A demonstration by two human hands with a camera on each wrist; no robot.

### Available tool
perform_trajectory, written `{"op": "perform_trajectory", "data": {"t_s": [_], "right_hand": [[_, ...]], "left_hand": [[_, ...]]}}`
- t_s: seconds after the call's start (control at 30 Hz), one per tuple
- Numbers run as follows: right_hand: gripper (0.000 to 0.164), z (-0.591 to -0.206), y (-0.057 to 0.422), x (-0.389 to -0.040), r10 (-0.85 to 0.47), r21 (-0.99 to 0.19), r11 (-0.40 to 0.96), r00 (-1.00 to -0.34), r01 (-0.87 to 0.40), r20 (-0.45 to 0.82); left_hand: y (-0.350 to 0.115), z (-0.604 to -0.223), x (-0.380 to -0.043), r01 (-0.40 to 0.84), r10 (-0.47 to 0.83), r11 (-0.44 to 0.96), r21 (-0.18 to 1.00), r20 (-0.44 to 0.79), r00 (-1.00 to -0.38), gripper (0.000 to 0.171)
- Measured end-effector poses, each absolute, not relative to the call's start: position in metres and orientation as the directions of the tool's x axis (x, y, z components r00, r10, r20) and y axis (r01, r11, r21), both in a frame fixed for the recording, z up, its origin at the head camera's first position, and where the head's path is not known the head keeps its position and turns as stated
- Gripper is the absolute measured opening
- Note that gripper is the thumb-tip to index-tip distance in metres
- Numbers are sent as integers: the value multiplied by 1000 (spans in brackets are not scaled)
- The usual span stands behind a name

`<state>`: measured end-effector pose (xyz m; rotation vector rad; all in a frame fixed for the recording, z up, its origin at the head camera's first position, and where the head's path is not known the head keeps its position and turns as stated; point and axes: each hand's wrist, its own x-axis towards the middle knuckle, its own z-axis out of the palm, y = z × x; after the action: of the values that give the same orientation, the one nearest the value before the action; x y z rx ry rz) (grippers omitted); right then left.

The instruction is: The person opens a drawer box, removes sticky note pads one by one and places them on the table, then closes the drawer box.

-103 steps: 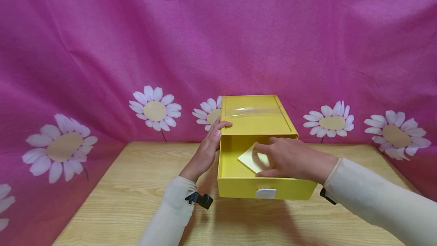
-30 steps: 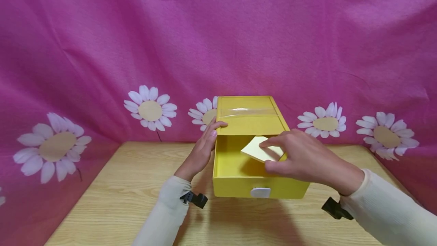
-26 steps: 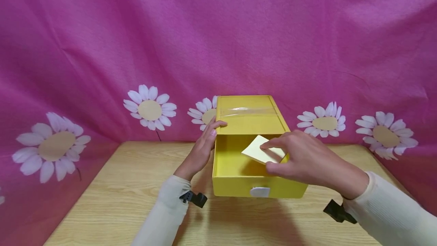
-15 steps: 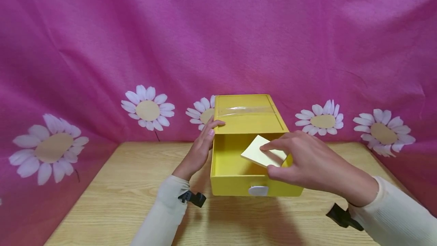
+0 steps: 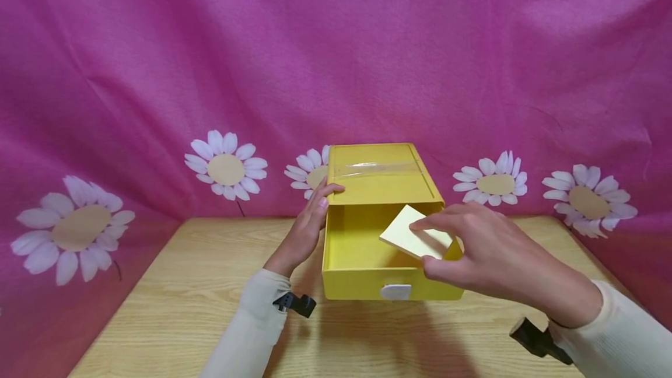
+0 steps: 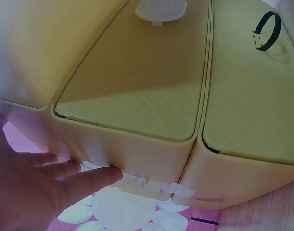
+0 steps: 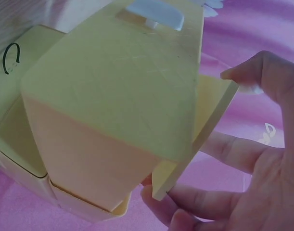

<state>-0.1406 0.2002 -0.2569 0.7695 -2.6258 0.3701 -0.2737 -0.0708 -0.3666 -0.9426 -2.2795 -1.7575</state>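
A pale yellow sticky note pad (image 5: 401, 231) is pinched between the thumb and fingers of my right hand (image 5: 488, 249). It is held tilted over the open top drawer (image 5: 352, 283), which is yellow with a white pull tab. The right wrist view shows the pad edge-on (image 7: 199, 137), thumb on one end, fingers at the other. My left hand (image 5: 303, 231) rests against the left side of the yellow drawer cabinet (image 5: 378, 188), one finger over its top edge. In the left wrist view those fingers (image 6: 86, 184) lie extended along the cabinet wall.
Under the pulled-out drawer, the left wrist view shows a drawer with a white tab (image 6: 161, 8) and another with a black loop (image 6: 268, 31). Clear tape (image 5: 367, 168) crosses the cabinet top. A pink flowered cloth (image 5: 336, 63) hangs behind the wooden table (image 5: 184, 308).
The sticky note pad has come up from inside the drawer in my right hand, then moved slightly right. My left hand keeps its place on the cabinet; the head view has shifted slightly.
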Motion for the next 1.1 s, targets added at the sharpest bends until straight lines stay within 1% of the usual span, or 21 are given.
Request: {"op": "perform_trajectory", "data": {"t_s": [0.2, 0.43, 0.93, 1.1], "right_hand": [[35, -261, 203, -141, -447, -133, 827, -783, -546, 433], [37, -262, 205, -140, -416, -157, 841, -805, -517, 422], [36, -264, 216, -145, -395, -127, 857, -795, -500, 461], [36, -264, 221, -146, -370, -144, 869, -813, -474, 450]], "left_hand": [[-70, -367, -274, 531, 405, 122, 838, 446, -798, 40], [-69, -367, -273, 527, 399, 133, 839, 442, -804, 41], [-70, -366, -274, 528, 398, 126, 840, 445, -802, 41], [-71, -366, -274, 530, 400, 129, 838, 445, -801, 41]]}}
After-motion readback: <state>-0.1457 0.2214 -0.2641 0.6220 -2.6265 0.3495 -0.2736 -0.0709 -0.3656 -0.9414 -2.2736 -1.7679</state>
